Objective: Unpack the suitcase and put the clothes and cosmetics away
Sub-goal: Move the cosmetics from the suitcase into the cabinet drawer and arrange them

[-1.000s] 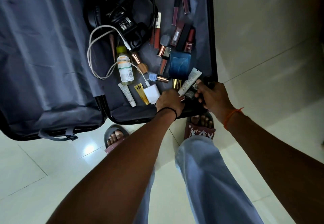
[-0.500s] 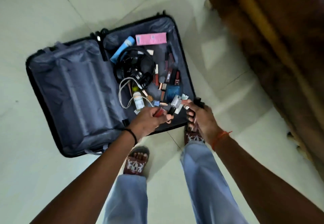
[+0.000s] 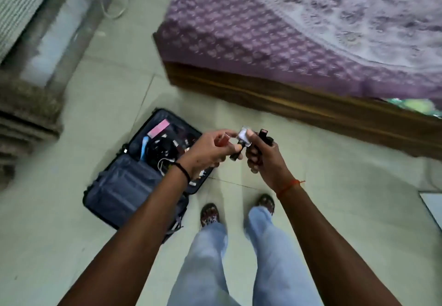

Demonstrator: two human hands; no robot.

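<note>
Both hands were raised together beside the bed (image 3: 299, 49), the left hand (image 3: 208, 151) and right hand (image 3: 263, 156) each clamped on small cosmetics (image 3: 244, 135); the open suitcase (image 3: 124, 186) lay below-left, nearer the left hand

**One head-worn view, looking steeply down**

The single wide-angle camera sits on the person's head, facing forward and down. Both forearms reach in from the bottom edge; the floor (image 3: 100, 71) lies well below, the bed (image 3: 299, 30) ahead at upper right.
</note>
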